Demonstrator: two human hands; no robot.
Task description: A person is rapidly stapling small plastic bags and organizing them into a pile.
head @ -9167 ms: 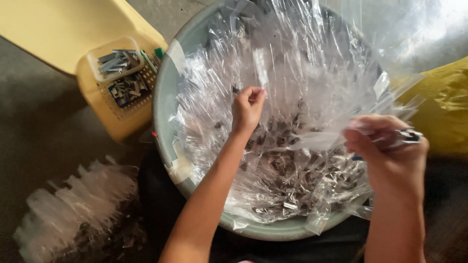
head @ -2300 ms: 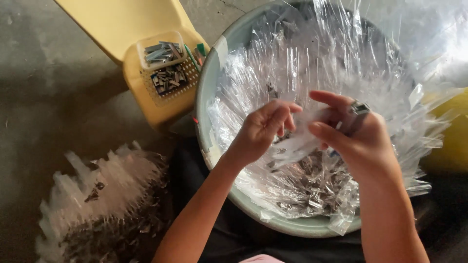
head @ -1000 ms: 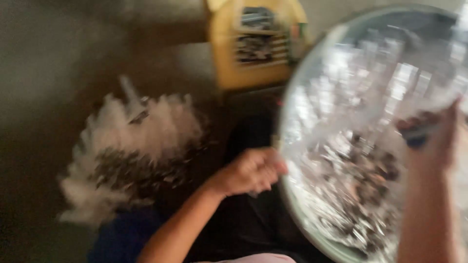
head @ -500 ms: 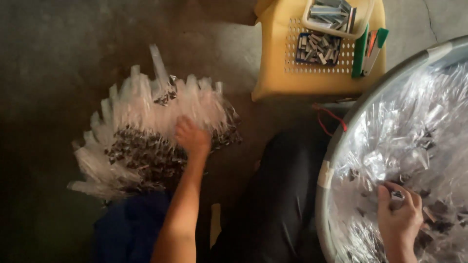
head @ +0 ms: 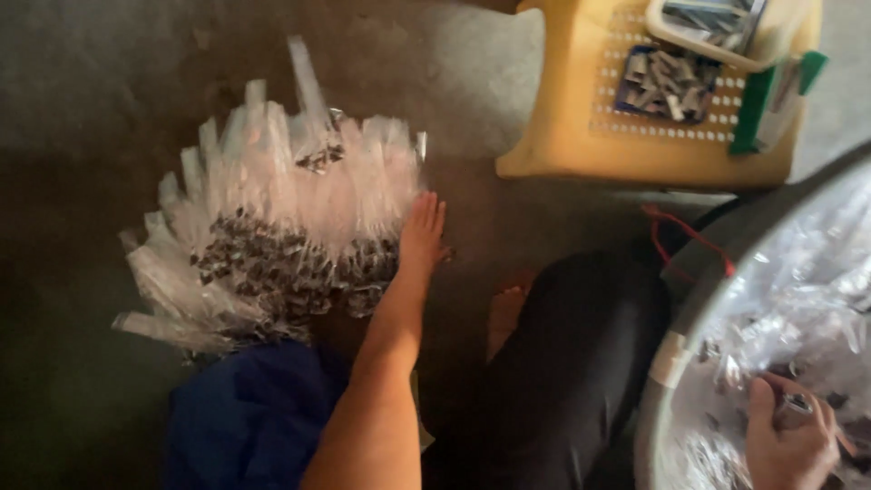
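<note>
I am resting my left hand [head: 423,238] flat on the floor [head: 109,109], fingers stretched out and together, palm down, gripping nothing. It is lying at the right edge of the pile of filled plastic bags [head: 272,245], touching the nearest bags. These narrow clear bags are fanning out on the floor, with dark small metal pieces gathered at their lower ends.

My right hand [head: 787,436] is sitting low in the big round basin [head: 667,363], curled closed around a small metal piece [head: 798,404]. Clear plastic sheeting [head: 798,290] is lining the basin, with more small dark pieces scattered on it.

My knee in dark trousers [head: 581,345] is lying between the two hands. A blue cloth [head: 245,417] is lying beside my left forearm, just below the pile.

Farther up, a yellow perforated stool [head: 635,136] is standing on the floor, carrying a heap of small metal clips [head: 667,77] and a clear tray [head: 708,18]. A green object [head: 758,109] is leaning at its right edge. A red cord [head: 680,240] is lying near the basin rim.
</note>
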